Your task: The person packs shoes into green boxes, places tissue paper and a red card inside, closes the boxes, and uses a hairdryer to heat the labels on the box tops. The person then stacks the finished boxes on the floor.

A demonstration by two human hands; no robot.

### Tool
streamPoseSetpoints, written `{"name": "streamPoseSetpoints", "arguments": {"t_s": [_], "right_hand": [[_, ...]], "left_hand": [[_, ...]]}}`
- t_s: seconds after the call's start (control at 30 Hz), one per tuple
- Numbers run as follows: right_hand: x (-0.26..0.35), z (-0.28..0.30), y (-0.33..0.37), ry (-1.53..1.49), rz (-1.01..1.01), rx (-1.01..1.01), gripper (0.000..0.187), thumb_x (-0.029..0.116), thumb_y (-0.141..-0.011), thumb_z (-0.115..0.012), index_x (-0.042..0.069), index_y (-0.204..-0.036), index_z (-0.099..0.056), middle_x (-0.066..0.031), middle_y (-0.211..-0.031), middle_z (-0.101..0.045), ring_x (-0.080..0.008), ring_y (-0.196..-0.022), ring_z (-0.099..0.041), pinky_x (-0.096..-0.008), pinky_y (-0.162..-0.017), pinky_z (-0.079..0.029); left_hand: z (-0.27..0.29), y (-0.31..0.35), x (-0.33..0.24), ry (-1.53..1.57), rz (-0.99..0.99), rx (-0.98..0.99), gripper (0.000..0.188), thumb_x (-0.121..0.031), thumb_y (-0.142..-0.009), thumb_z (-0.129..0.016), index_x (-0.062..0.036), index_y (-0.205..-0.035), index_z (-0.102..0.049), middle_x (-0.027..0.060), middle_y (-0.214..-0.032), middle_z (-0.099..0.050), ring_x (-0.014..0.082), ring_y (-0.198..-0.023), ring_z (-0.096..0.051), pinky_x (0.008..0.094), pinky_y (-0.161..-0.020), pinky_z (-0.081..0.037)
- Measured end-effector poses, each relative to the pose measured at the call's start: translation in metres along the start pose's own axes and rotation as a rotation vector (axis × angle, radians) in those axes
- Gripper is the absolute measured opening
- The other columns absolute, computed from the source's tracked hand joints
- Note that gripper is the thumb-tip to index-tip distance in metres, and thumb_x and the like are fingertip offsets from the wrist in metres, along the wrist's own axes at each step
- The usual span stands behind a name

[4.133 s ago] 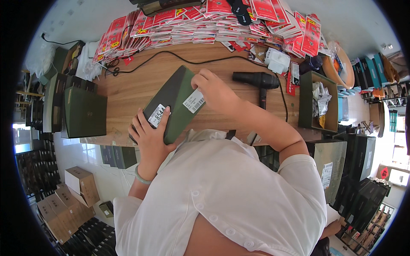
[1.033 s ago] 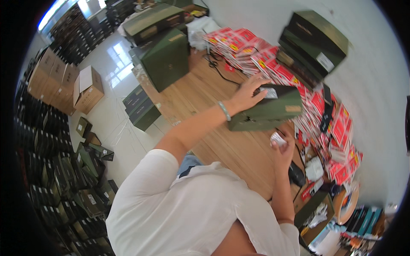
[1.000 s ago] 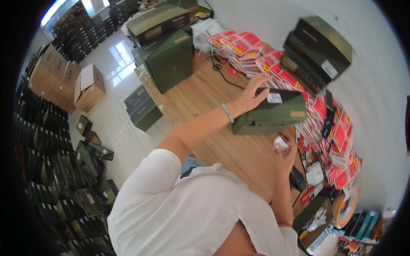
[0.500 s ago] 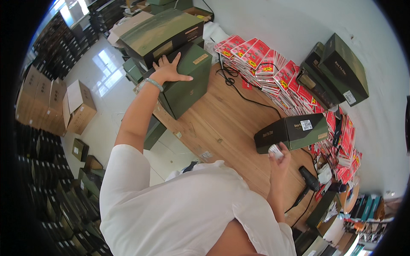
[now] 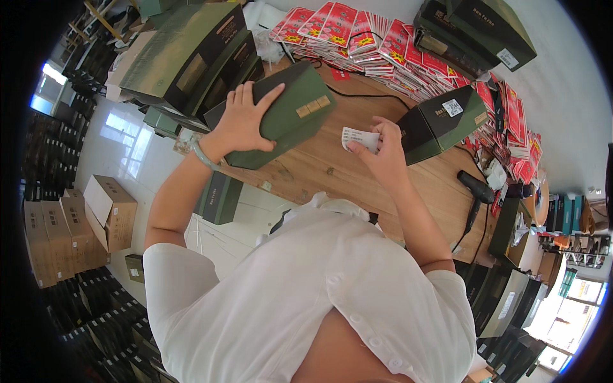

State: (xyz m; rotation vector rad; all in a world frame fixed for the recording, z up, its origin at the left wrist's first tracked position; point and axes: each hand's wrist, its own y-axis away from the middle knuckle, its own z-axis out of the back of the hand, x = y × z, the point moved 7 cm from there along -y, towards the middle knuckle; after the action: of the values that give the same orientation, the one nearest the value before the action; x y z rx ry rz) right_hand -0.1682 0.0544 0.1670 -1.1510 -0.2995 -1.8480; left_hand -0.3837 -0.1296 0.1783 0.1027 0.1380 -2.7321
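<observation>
Your left hand (image 5: 241,121) lies flat, fingers spread, on top of the green box (image 5: 281,115) in the upper middle of the frame; that box rests on the wooden counter (image 5: 319,169), its far end toward the stacked green cartons (image 5: 185,57) in the upper left; your right hand (image 5: 382,156), just right of centre, has its grip pinching a small white label (image 5: 359,138) between thumb and fingertips, held above the counter and apart from the box; to its right a second dark green box (image 5: 444,121) sits on the counter; red packets (image 5: 357,41) lie fanned along the far edge; a black hair dryer (image 5: 476,188) lies at the right.
</observation>
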Motion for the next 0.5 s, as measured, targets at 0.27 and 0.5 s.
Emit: {"name": "streamPoseSetpoints", "arguments": {"t_s": [0.27, 0.5], "right_hand": [[0.005, 0.001, -0.004, -0.034, -0.03, 0.06, 0.051, 0.025, -0.075, -0.083, 0.0, -0.097, -0.046, -0.0215, -0.129, -0.041, -0.0319, -0.111, -0.048, -0.037, -0.085, -0.048], [-0.02, -0.001, 0.006, 0.066, -0.057, 0.051, 0.053, 0.028, -0.073, -0.084, 0.001, -0.097, -0.045, -0.0192, -0.128, -0.043, -0.0341, -0.117, -0.045, -0.0383, -0.088, -0.047]], "left_hand": [[0.002, 0.004, -0.076, 0.079, -0.242, 0.032, 0.119, -0.038, -0.047, -0.079, -0.0227, -0.152, -0.026, 0.0365, -0.133, -0.033, 0.0524, -0.124, -0.034, 0.0557, -0.107, -0.027], [-0.007, -0.001, -0.094, 0.138, -0.275, -0.007, 0.11, -0.041, -0.053, -0.075, -0.0281, -0.152, -0.028, 0.0396, -0.142, -0.026, 0.0533, -0.126, -0.032, 0.0565, -0.107, -0.026]]}}
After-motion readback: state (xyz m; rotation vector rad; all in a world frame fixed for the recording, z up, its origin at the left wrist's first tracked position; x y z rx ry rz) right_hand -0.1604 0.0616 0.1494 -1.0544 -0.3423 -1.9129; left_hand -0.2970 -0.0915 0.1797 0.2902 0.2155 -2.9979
